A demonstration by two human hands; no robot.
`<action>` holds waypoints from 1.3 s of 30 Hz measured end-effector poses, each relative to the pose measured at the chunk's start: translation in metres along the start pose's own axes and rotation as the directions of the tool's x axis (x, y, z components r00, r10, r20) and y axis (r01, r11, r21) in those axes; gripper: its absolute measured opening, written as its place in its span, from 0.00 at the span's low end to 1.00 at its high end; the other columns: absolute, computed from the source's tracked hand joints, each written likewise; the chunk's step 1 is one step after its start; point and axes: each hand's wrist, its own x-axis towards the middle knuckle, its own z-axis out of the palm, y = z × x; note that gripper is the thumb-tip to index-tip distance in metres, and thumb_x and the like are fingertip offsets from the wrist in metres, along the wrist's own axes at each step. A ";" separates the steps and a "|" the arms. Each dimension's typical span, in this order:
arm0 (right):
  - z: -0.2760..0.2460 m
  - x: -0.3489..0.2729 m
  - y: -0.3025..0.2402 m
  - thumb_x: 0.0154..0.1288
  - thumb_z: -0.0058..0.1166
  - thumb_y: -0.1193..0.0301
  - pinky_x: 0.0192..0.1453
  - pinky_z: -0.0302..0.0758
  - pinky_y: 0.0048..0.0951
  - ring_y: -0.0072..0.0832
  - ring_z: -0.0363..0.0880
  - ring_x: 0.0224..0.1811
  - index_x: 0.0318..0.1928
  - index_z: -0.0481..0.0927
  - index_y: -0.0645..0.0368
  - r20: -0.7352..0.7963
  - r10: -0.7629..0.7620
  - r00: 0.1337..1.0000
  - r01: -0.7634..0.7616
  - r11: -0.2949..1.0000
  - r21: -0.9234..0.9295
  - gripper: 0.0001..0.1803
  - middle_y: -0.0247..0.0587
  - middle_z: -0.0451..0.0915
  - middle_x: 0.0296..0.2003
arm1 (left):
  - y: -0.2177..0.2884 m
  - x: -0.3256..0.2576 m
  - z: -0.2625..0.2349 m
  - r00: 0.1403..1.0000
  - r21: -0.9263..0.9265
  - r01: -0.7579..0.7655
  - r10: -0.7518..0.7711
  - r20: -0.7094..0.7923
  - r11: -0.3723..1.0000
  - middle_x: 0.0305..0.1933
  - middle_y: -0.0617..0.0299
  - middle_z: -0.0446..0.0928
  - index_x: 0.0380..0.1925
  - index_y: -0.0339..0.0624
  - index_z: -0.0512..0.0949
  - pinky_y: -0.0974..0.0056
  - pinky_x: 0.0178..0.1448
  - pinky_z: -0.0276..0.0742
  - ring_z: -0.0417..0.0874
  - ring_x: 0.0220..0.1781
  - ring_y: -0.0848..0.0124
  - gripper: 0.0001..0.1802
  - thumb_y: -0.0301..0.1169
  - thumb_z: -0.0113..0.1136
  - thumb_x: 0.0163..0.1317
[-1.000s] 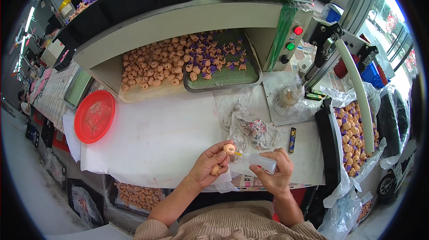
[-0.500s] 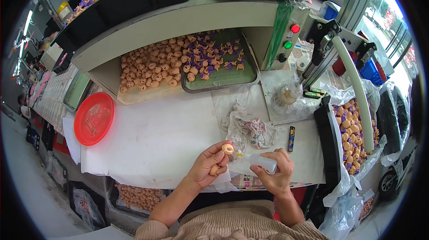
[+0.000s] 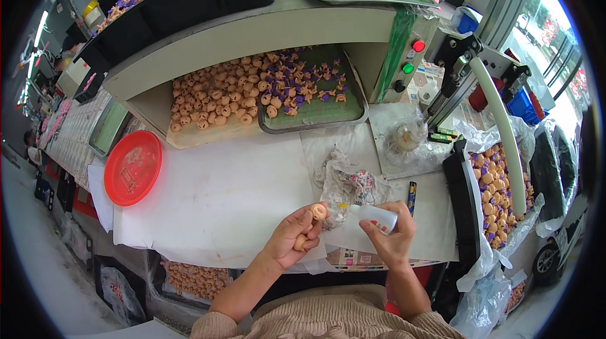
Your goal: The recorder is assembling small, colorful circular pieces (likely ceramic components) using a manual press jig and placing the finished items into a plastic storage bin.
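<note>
My left hand (image 3: 295, 238) pinches a small peach-coloured toy piece (image 3: 319, 211) between thumb and fingers, with a second such piece tucked lower in the palm. A small white squeeze bottle (image 3: 374, 216) lies in my right hand (image 3: 390, 239), its yellow tip pointing left at the piece. Both hands hover over the white-covered table (image 3: 221, 200) near its front edge. Just behind them lies a crumpled clear plastic bag (image 3: 351, 182) holding small pink and purple parts.
A green tray (image 3: 328, 112) and a board behind hold several peach and purple toy pieces. A red round lid (image 3: 132, 167) sits at the left. A black bin (image 3: 495, 194) of pieces stands at the right beside a machine arm (image 3: 499, 118). A dark pen (image 3: 411, 189) lies near the bag.
My hands have stayed almost in place; the bottle tip has drawn a little closer to the piece in my left fingers.
</note>
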 end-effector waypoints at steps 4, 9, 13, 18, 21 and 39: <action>0.022 0.002 0.020 0.47 0.72 0.73 0.35 0.73 0.24 0.22 0.76 0.31 0.38 0.76 0.62 0.083 0.236 0.968 -0.236 0.972 -0.011 0.19 0.36 0.78 0.33 | 0.008 -0.012 -0.003 1.000 -0.081 0.019 -0.021 -0.023 0.997 0.48 0.61 0.76 0.56 0.38 0.70 0.78 0.25 0.63 0.66 0.30 0.80 0.21 0.38 0.52 0.69; 0.033 0.018 0.006 0.49 0.71 0.72 0.37 0.74 0.25 0.23 0.76 0.33 0.37 0.76 0.61 0.200 0.272 0.941 -0.271 0.962 -0.034 0.18 0.38 0.78 0.32 | 0.023 -0.029 -0.007 0.999 -0.189 -0.007 -0.003 -0.054 0.982 0.47 0.59 0.75 0.56 0.36 0.70 0.76 0.27 0.67 0.69 0.34 0.77 0.21 0.39 0.50 0.70; 0.039 0.046 -0.010 0.53 0.65 0.72 0.43 0.73 0.33 0.36 0.75 0.37 0.35 0.78 0.61 0.281 0.034 0.959 0.029 0.976 -0.216 0.11 0.41 0.79 0.33 | 0.039 -0.042 -0.013 0.996 -0.253 -0.028 0.006 -0.089 0.967 0.48 0.56 0.75 0.56 0.35 0.69 0.74 0.32 0.72 0.74 0.40 0.73 0.20 0.38 0.49 0.71; 0.087 0.119 -0.021 0.57 0.57 0.74 0.45 0.72 0.38 0.44 0.75 0.39 0.35 0.80 0.62 0.262 -0.267 0.927 0.309 0.941 -0.134 0.06 0.43 0.80 0.34 | 0.049 -0.053 -0.013 0.994 -0.240 -0.085 0.065 -0.088 0.967 0.50 0.56 0.74 0.56 0.36 0.68 0.73 0.38 0.77 0.76 0.44 0.71 0.20 0.37 0.49 0.71; 0.136 0.165 -0.008 0.59 0.54 0.75 0.46 0.73 0.39 0.45 0.75 0.42 0.36 0.80 0.62 0.323 -0.280 0.904 0.341 0.929 -0.147 0.05 0.46 0.81 0.34 | 0.048 -0.060 -0.006 0.995 -0.231 -0.080 0.063 -0.082 0.970 0.51 0.55 0.74 0.56 0.36 0.68 0.72 0.41 0.78 0.76 0.45 0.70 0.20 0.36 0.50 0.70; 0.189 0.180 -0.012 0.53 0.57 0.79 0.42 0.77 0.40 0.46 0.80 0.35 0.38 0.79 0.62 0.477 -0.293 0.829 0.444 0.863 -0.241 0.10 0.50 0.78 0.37 | 0.055 -0.087 0.003 0.992 -0.192 -0.110 0.095 -0.083 0.975 0.52 0.57 0.73 0.58 0.42 0.69 0.72 0.44 0.80 0.77 0.46 0.73 0.20 0.31 0.55 0.67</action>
